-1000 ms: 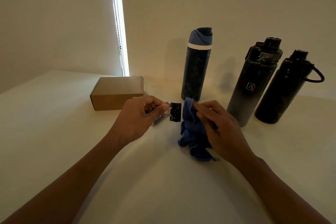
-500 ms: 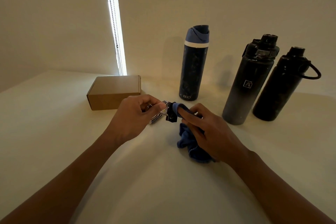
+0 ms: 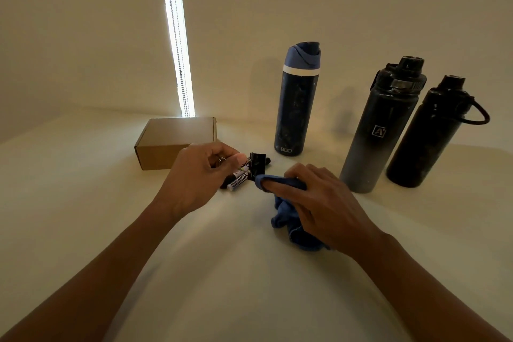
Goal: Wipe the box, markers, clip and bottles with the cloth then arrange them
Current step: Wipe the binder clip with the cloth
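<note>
Dim cream tabletop (image 3: pixel 83 203), left hand (image 3: pixel 194 178) pinching the clip (image 3: pixel 257 162) by its wire handles above the markers (image 3: pixel 238 180) so the cloth (image 3: pixel 286 219), gripped in the right hand (image 3: pixel 319 203), can rub its black body.

Three bottles (image 3: pixel 298 100), one box (image 3: pixel 177 141), one clip (image 3: pixel 256 165), one cloth (image 3: pixel 286 219)
</note>
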Tool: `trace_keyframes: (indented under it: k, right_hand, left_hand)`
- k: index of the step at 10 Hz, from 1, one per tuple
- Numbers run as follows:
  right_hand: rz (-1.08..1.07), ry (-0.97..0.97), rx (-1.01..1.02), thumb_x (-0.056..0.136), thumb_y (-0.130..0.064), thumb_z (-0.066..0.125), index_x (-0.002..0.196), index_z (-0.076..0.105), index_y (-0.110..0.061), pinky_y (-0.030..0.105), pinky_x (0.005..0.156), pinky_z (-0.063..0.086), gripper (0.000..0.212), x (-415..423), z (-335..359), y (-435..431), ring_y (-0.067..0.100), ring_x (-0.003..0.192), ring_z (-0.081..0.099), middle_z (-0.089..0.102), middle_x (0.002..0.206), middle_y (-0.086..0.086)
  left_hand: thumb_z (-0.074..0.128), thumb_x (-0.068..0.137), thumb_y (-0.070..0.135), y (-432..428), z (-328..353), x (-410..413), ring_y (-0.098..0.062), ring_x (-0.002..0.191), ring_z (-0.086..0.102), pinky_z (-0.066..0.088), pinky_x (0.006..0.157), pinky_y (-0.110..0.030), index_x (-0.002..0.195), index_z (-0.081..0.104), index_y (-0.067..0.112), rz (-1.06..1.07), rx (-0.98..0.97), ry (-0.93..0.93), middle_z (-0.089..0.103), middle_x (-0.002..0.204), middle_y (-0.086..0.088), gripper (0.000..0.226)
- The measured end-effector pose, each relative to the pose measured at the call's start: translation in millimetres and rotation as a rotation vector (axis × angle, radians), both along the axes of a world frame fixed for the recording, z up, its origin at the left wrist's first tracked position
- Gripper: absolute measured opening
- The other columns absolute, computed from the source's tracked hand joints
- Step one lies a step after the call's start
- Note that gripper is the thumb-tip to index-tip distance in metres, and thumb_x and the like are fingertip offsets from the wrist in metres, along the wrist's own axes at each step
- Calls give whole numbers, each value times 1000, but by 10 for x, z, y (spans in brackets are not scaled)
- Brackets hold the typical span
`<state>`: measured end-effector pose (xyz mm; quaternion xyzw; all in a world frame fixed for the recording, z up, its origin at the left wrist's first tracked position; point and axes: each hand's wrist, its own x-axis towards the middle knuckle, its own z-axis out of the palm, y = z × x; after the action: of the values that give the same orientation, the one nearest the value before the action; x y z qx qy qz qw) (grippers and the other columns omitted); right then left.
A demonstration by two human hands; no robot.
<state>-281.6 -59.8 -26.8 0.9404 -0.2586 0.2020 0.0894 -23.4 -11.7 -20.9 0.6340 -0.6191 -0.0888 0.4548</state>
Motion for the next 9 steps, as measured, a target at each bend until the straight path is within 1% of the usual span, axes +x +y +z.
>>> trace_keyframes:
  k: [1,2,3,4,5,6,7,8,9]
  right_hand:
    - [-80,-71,-2,94,-14,52,140,54,-33,41,79,47,50,5,12,-25,19,100,49,52,114,-4]
    - [-131,-95,-7,96,-17,51,139,54,-34,43,79,48,46,0,11,-38,20,100,48,51,114,-3]
    - [-58,-36,-1,98,-20,48,139,54,-37,36,82,45,45,9,14,7,16,102,47,49,115,-7]
    - [-58,-29,-14,100,-26,45,136,54,-39,34,82,44,40,17,6,-1,15,102,47,49,115,-8]
    - [-68,-143,-4,103,-48,28,133,51,-27,43,76,54,43,-11,-86,-126,23,91,57,57,109,7]
    - [-54,-141,-19,102,-46,31,126,51,-16,34,69,57,43,13,-106,-150,17,86,58,62,98,8]
    - [-80,-62,-53,99,-24,47,134,55,-32,32,81,45,36,30,1,14,12,101,46,52,113,-5]
    - [-54,-38,-14,100,-27,44,134,54,-39,37,84,43,37,29,37,44,17,104,47,49,117,-6]
    - [-75,-114,19,102,-44,35,131,48,-30,46,75,53,35,17,-48,-125,25,91,56,55,109,7]
  left_hand:
    - [68,95,51,8,-3,-28,-3,75,71,55,68,-21,101,79,32,-43,22,-9,76,83,17,23]
    - [68,95,50,-1,-16,-89,-1,72,68,52,65,-17,104,79,30,-47,25,-33,74,81,17,25]
    - [68,96,47,1,-13,-68,5,62,61,42,56,-8,99,79,29,-20,18,-40,67,69,22,21]
    - [69,97,43,10,-8,-63,8,58,57,39,53,-6,99,79,26,-24,23,-45,60,60,29,20]
    - [68,98,38,29,0,-141,8,55,56,39,51,-6,106,78,23,-77,30,-62,59,58,32,20]
    - [68,98,40,29,-8,-167,7,57,56,40,52,-7,109,78,22,-84,24,-63,61,60,26,23]
    - [67,97,43,24,1,-134,8,59,57,39,51,-6,108,78,23,-49,30,-58,62,65,23,25]
    - [68,97,41,41,11,-137,7,53,54,38,49,-6,105,78,24,-77,41,-58,59,58,30,22]
    - [67,96,44,56,6,-162,0,52,52,40,49,-12,105,77,27,-117,30,-75,64,63,21,22]
